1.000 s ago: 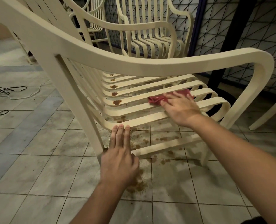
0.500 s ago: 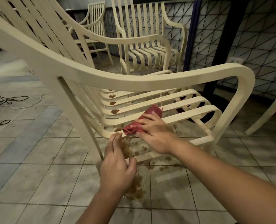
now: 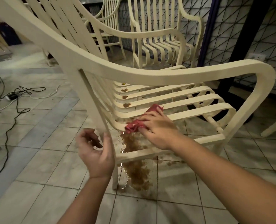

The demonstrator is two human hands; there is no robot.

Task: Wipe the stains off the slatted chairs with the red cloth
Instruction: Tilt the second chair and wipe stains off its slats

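Red cloth (image 3: 133, 126) is pressed onto the nearest seat slats of the slatted chair (image 3: 150, 76), close to where the seat bends up into the back. It is bunched into a long shape whose axis runs on a slant from lower left to upper right, crossing the slats rather than following them. Its crumpled end is pointed toward the chair's back. It is held down by the right hand (image 3: 158, 129), whose fingers (image 3: 157, 110) are laid nearly straight and spread over it, not curled around it. The left hand (image 3: 97, 152) is raised beside the chair's rear side rail, its fingers loosely curled and apart from the thumb, with nothing gripped; whether the thumb touches the rail cannot be told. Brown stains (image 3: 126, 105) are seen on slats farther back. A brown puddle (image 3: 137, 172) is spread on the tiled floor (image 3: 45, 159) under the seat.
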